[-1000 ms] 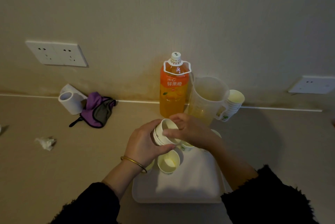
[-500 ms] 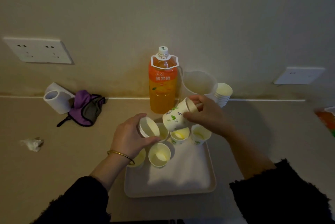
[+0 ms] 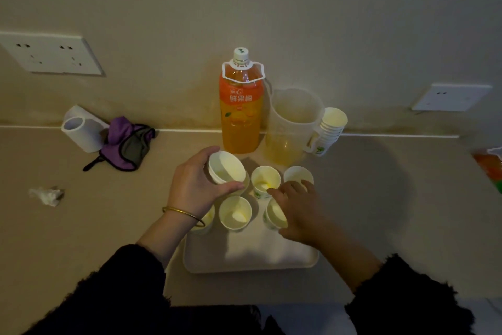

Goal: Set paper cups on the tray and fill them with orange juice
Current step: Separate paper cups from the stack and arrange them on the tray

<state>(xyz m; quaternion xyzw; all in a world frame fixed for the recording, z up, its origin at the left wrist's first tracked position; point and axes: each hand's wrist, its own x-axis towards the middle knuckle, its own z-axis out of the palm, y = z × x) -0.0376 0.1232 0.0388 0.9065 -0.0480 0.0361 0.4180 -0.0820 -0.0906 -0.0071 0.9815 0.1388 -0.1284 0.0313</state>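
Several cups stood on tray (image 3: 250, 261). Above it, left hand (image 3: 195, 188) gripped nested cup stack (image 3: 226, 170); right hand (image 3: 301, 209) curled round front-right cup (image 3: 274, 215). Behind, juice bottle (image 3: 240, 114) capped: pouring looked all left.

Matt paper cups (image 3: 235, 213) sit on a smooth plastic tray (image 3: 252, 258) near a glossy plastic bottle (image 3: 240, 106) and translucent plastic jug (image 3: 293, 123).

The tray's (image 3: 244, 258) 6 o'clock half is bare. Its 12 o'clock half is crowded with paper cups (image 3: 235, 212), and the left hand (image 3: 190, 188) and right hand (image 3: 301, 215) hang over them. Behind, at 12 o'clock, bottle (image 3: 240, 117) and jug (image 3: 293, 123) block the way. The counter (image 3: 380, 212) at 3 o'clock is open.
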